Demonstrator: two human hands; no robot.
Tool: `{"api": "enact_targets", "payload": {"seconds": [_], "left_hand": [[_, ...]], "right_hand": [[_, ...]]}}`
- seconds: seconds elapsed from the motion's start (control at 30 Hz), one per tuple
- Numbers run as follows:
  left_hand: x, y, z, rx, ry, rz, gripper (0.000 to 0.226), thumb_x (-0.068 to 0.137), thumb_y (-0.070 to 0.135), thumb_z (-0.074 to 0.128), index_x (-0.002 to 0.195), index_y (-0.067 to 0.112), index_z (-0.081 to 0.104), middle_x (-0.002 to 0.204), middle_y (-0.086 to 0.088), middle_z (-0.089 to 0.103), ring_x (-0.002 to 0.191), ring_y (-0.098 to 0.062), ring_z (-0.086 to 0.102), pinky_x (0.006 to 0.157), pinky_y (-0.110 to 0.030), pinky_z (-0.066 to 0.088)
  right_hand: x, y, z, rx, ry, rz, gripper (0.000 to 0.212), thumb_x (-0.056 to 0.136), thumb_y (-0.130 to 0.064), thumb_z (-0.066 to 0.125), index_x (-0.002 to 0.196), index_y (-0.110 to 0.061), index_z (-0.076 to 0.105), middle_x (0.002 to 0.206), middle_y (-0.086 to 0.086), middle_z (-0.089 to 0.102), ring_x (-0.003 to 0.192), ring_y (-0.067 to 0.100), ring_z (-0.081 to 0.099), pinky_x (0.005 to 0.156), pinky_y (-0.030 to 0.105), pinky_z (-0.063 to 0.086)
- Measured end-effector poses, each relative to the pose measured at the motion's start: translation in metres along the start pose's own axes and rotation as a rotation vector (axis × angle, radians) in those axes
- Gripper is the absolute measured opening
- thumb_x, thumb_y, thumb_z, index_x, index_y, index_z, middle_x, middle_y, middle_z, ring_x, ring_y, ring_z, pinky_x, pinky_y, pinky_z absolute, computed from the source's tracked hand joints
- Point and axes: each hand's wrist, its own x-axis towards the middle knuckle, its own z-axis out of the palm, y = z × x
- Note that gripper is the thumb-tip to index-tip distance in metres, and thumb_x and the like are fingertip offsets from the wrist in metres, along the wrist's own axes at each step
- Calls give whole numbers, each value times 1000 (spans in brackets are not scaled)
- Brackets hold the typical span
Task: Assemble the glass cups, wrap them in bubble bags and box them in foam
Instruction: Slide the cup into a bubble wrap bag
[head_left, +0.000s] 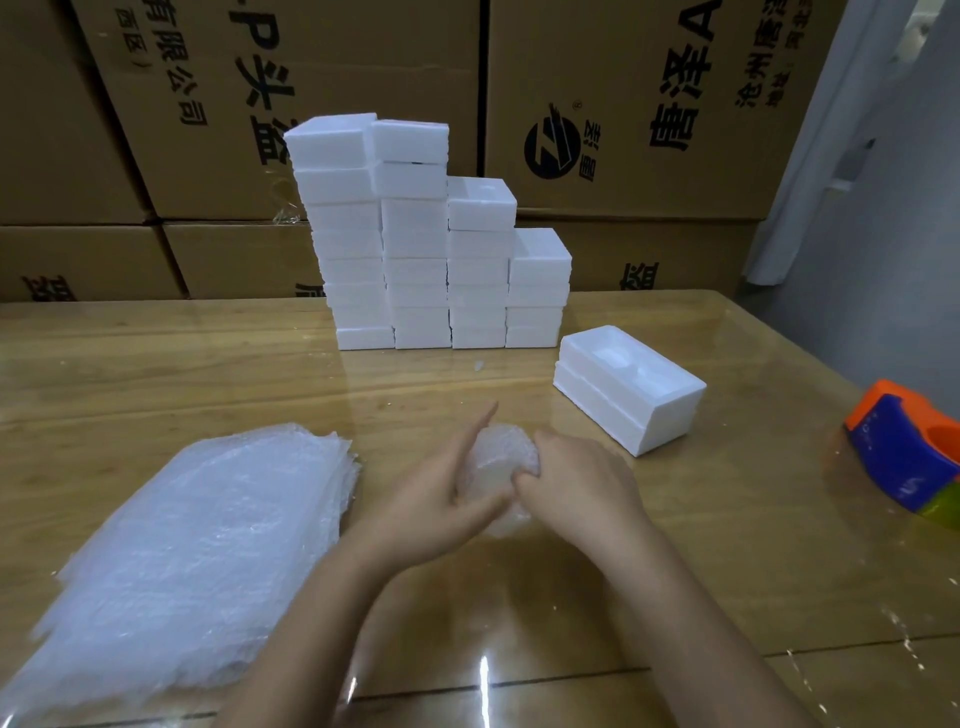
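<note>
My right hand (576, 488) curls its fingers round the bubble-wrapped cup (503, 451), mid-table (701, 571), near me. My left hand (431, 501) clamps it, thumb across, forefinger straight. The open foam box (628, 388) sits to the far right.

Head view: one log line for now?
left hand, right hand: holding bubble-wrapped cup | foam box: open, empty | bubble bags: stacked left

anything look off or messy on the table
A small white scrap lies loose on the table in front of the foam stacks. The open foam box sits at an angle to them. Nothing looks spilled or broken.
</note>
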Motion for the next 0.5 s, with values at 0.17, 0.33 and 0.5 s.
{"api": "enact_targets", "payload": {"seconds": [0.17, 0.33, 0.5], "left_hand": [[-9, 5, -19, 167, -154, 162, 96, 66, 48, 79, 140, 51, 18, 152, 30, 13, 135, 14, 20, 105, -10, 27], [-15, 20, -5, -234, 60, 152, 67, 59, 13, 86, 115, 31, 52, 106, 27, 65, 97, 6, 63, 75, -14, 52], [-14, 8, -5, -334, 329, -38, 60, 41, 46, 72, 97, 36, 57, 93, 22, 66, 87, 7, 62, 69, -8, 46]], "right_hand": [[3, 9, -14, 327, -386, 71, 19, 66, -35, 48, 52, -22, 45, 41, -13, 41, 48, 9, 42, 50, 27, 30], [-8, 5, -17, 601, -480, -45, 39, 79, -67, 53, 74, -31, 65, 65, -16, 64, 62, -2, 58, 69, 25, 45], [-40, 8, -17, 615, 426, -492, 34, 86, -45, 58, 115, -28, 56, 115, -19, 57, 113, 0, 52, 99, 28, 37]]}}
